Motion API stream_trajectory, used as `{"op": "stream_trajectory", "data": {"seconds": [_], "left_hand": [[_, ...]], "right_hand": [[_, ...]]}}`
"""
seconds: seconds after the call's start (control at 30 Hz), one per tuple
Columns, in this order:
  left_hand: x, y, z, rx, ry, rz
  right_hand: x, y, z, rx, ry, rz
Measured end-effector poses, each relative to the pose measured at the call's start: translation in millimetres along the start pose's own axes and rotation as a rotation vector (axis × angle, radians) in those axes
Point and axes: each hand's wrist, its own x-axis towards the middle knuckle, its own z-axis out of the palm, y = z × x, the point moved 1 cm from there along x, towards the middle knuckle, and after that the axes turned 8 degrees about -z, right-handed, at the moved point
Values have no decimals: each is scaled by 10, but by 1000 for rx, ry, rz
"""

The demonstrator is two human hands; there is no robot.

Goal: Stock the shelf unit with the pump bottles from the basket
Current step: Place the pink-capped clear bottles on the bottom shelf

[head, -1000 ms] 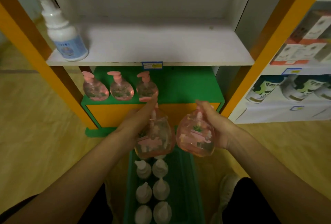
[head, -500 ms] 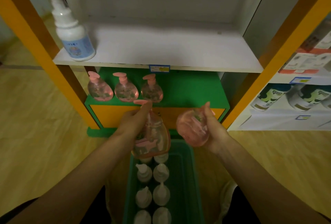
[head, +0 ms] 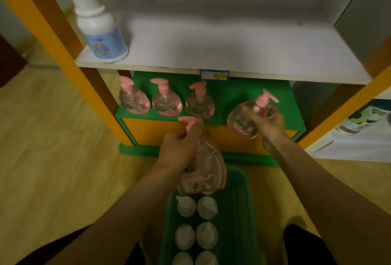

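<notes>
My left hand (head: 179, 148) grips a pink pump bottle (head: 204, 169) by its neck, hanging above the far end of the green basket (head: 243, 211). My right hand (head: 267, 122) holds a second pink pump bottle (head: 241, 122), tilted, over the right part of the green bottom shelf (head: 237, 95). Three pink pump bottles (head: 167, 102) stand in a row on that shelf's left side. Several white pump bottles (head: 196, 222) fill the basket in two columns.
A white shelf board (head: 222, 48) above carries one large white pump bottle (head: 101, 29) at its left end. Orange uprights (head: 53, 38) frame the unit. A neighbouring shelf with other bottles (head: 364, 116) lies to the right. Wooden floor surrounds the basket.
My right hand has carried its pink bottle up and to the right, over the green shelf. My left hand has stayed above the basket with its bottle. The camera moved closer.
</notes>
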Motion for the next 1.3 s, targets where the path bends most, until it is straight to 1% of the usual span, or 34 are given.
{"op": "stream_trajectory", "data": {"seconds": [0.13,0.4,0.67,0.77,0.87,0.93,1.0,1.1,1.17,1.2,1.23,1.3], "left_hand": [[38,-3,45,12,16,5],[29,31,113,18,-3,43],[12,67,153,-32,4,60],[8,86,170,-42,7,60],[-27,112,174,-49,3,61],[-48,125,173,-49,-3,57],[-70,142,169,-48,-13,68],[-98,180,163,-48,-47,87],[-131,215,150,-67,-86,71],[-158,240,145,-76,-112,62],[-187,264,142,-83,-138,55],[-250,305,148,-102,-194,41]], "right_hand": [[138,70,118,-20,-30,-114],[322,173,272,-29,-108,-192],[458,251,345,-67,-99,-186],[455,248,357,-72,-113,-188],[422,241,314,-129,-137,-199],[380,217,281,-129,-147,-166],[330,189,246,-133,-123,-103],[200,145,134,-214,-6,-62],[58,33,30,-195,45,-45],[-33,-52,-29,-182,42,-45],[-147,-160,-83,-180,13,-55],[-457,-375,-185,-199,-125,-81]]}}
